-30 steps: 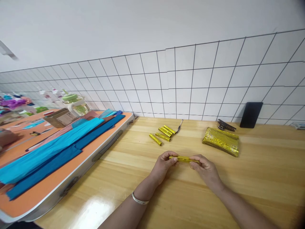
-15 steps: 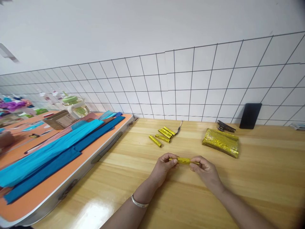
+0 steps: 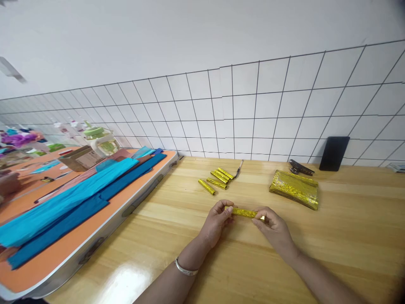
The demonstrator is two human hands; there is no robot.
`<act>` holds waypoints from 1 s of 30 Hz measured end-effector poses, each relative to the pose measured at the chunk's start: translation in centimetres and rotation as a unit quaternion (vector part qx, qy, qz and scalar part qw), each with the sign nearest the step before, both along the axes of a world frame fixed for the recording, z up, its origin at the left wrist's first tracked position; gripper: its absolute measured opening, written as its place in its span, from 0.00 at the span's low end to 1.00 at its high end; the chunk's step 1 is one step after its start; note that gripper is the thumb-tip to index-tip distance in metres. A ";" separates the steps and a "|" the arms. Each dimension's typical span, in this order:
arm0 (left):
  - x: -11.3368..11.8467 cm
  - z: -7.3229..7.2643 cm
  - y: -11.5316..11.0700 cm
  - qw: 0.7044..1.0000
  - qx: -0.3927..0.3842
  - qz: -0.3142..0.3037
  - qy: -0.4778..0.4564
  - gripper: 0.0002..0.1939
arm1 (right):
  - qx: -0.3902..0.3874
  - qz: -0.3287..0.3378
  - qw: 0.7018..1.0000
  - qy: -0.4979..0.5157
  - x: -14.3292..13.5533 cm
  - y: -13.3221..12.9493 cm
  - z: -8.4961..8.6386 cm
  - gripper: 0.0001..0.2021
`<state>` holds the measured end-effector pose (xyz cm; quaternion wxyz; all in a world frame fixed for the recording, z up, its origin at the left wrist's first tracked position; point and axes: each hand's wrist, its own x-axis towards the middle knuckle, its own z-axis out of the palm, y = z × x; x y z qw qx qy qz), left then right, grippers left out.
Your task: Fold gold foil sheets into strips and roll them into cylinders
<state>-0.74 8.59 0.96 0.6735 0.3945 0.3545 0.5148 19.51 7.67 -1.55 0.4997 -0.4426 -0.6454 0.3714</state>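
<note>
A narrow roll of shiny gold foil paper [image 3: 244, 212] stretches level between my hands, just above the wooden table. My left hand [image 3: 219, 219], with a silver bangle on its wrist, pinches the roll's left end between thumb and fingers. The right end sits in the fingers of my right hand [image 3: 271, 223]. Behind my hands lie several finished-looking gold rolls [image 3: 218, 179] in a loose group. To the right rests a stack of gold foil sheets [image 3: 294, 189].
At the left, an orange-topped table [image 3: 63, 253] carries long blue paper strips [image 3: 82, 190], a cardboard box [image 3: 80, 158] and a green-lidded bottle [image 3: 103, 139]. A pen [image 3: 238, 169], a black hair clip [image 3: 300, 167] and a phone [image 3: 334, 153] are near the tiled wall [image 3: 202, 112].
The gold roll has turned slightly in my fingers, and its left end shows more above my left thumb. Both hands stay in nearly the same place.
</note>
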 end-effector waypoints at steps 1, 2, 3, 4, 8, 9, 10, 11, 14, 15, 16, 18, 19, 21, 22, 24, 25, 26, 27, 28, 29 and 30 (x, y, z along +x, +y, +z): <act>0.0 0.0 0.0 1.000 0.003 0.001 0.004 0.14 | -0.001 -0.001 1.000 0.011 0.0 0.0 0.0 0.07; 0.0 -0.1 0.1 1.000 0.008 0.002 0.008 0.14 | -0.009 -0.003 1.000 0.028 -0.1 0.0 0.1 0.07; 0.0 -0.1 0.1 1.000 0.014 0.003 0.014 0.13 | -0.020 -0.004 0.999 0.048 -0.1 0.0 0.1 0.08; 0.0 -0.2 0.1 1.000 0.020 0.005 0.020 0.13 | -0.034 -0.005 0.997 0.068 -0.2 0.0 0.1 0.09; 0.1 -0.4 0.2 0.998 0.042 0.014 0.039 0.12 | -0.079 -0.006 0.989 0.126 -0.2 0.1 0.1 0.17; 0.1 -0.4 0.2 0.998 0.046 0.014 0.040 0.12 | -0.084 -0.007 0.987 0.135 -0.1 0.2 0.0 0.18; 0.2 -0.4 0.2 0.998 0.049 0.014 0.042 0.12 | -0.085 -0.008 0.987 0.139 -0.1 0.2 0.0 0.18; 0.2 -0.4 0.2 0.998 0.051 0.013 0.044 0.12 | -0.087 -0.007 0.987 0.138 0.0 0.2 -0.1 0.18; 0.2 -0.2 0.1 0.997 0.052 0.008 0.053 0.14 | -0.090 0.002 0.989 0.116 0.1 0.3 -0.2 0.15; 0.3 -0.2 0.0 0.997 0.053 0.006 0.057 0.14 | -0.092 0.002 0.990 0.110 0.1 0.3 -0.2 0.14; 0.3 -0.1 0.0 0.997 0.054 0.004 0.059 0.15 | -0.091 -0.002 0.990 0.105 0.1 0.3 -0.2 0.14; 0.3 -0.1 0.0 0.996 0.056 0.004 0.063 0.15 | -0.086 -0.012 0.991 0.098 0.1 0.3 -0.3 0.15; 0.3 -0.1 0.0 0.996 0.055 0.004 0.064 0.15 | -0.083 -0.016 0.992 0.095 0.1 0.3 -0.3 0.15; 0.3 -0.2 0.1 0.996 0.056 0.006 0.065 0.15 | -0.079 -0.022 0.992 0.091 0.1 0.4 -0.4 0.16; 0.3 -0.2 0.1 0.996 0.057 0.009 0.066 0.15 | -0.077 -0.024 0.993 0.088 0.2 0.4 -0.4 0.16; 0.3 -0.3 0.1 0.996 0.059 0.013 0.069 0.15 | -0.073 -0.031 0.994 0.079 0.3 0.4 -0.6 0.16; 0.3 -0.3 0.1 0.996 0.059 0.014 0.070 0.15 | -0.071 -0.033 0.994 0.074 0.3 0.5 -0.7 0.16; 0.3 -0.3 0.1 0.996 0.060 0.014 0.072 0.15 | -0.069 -0.037 0.995 0.068 0.3 0.5 -0.8 0.17; 0.3 -0.4 0.1 0.995 0.059 0.012 0.075 0.14 | -0.069 -0.039 0.995 0.064 0.4 0.5 -1.0 0.17; 0.3 -0.4 0.1 0.995 0.059 0.010 0.077 0.14 | -0.069 -0.040 0.995 0.061 0.4 0.6 -1.1 0.17; 0.2 -0.4 0.1 0.995 0.059 0.009 0.079 0.13 | -0.070 -0.041 0.995 0.059 0.4 0.6 -1.2 0.17; 0.2 -0.5 0.1 0.995 0.060 0.010 0.080 0.13 | -0.072 -0.041 0.995 0.058 0.4 0.7 -1.3 0.18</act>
